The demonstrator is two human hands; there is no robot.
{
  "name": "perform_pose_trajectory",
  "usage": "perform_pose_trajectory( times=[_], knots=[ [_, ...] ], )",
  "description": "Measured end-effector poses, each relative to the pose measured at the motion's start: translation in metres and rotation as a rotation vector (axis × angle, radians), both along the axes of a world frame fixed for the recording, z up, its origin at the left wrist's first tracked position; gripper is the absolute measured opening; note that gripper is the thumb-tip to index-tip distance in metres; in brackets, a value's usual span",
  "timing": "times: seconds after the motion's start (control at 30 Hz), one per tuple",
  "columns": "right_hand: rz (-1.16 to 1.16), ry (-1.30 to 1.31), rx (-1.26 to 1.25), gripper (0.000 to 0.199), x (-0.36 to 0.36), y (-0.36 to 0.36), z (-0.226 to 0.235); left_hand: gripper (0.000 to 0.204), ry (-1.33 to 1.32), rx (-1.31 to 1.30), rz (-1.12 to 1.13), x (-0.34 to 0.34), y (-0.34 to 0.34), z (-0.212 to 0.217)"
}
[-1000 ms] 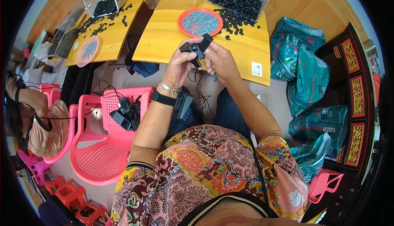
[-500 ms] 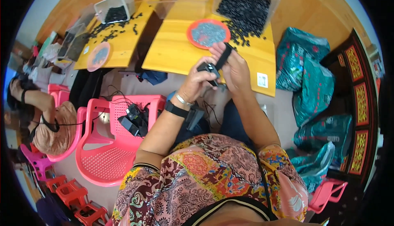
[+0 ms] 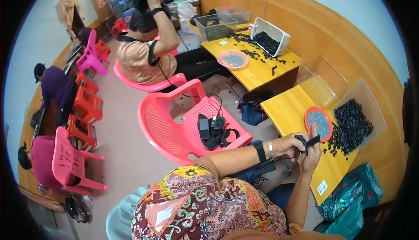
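The person sits by a yellow table (image 3: 297,109) and holds a small black part (image 3: 305,141) up in both hands, just in front of the table's edge. The left hand (image 3: 290,144) is curled around one end of it, fingers closed tight. The right hand (image 3: 312,155) grips the other end, with the thumb sticking up beside it. Near the hands, on the table, sits a round orange dish (image 3: 318,122) with small grey bits inside. Next to the dish is a clear box (image 3: 358,118) full of little black pieces. To the left stands a pink chair (image 3: 174,126) with black gadgets and cords lying on its seat. Farther back, another person sits on another pink chair by a second yellow table.
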State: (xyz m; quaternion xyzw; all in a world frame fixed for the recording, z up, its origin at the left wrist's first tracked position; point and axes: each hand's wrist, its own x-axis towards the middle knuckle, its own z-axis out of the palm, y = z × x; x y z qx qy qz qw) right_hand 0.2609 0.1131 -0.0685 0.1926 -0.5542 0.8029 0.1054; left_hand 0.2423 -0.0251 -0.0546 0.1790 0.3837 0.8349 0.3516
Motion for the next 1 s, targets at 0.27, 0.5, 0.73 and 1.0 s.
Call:
perform_pose_trajectory(
  times=[0.27,0.5,0.73,1.0],
  knots=[
    [-0.357,0.041,0.129,0.039,-0.014,0.006,0.007,0.033,0.073,-0.060,0.042,-0.005,0.017,0.016],
    [-0.229,0.121,0.280,0.058,-0.019,0.014,0.044,0.028,0.141,-0.108,0.055,-0.012,0.015,0.033],
    [0.054,0.330,-0.197,0.062,-0.004,0.011,0.099,0.026,0.429,-0.059,0.105,0.017,0.018,0.077],
    [-0.327,0.142,-0.201,0.088,-0.050,0.037,0.103,0.029,0.311,-0.107,0.011,-0.001,0.033,0.072]
  ],
)
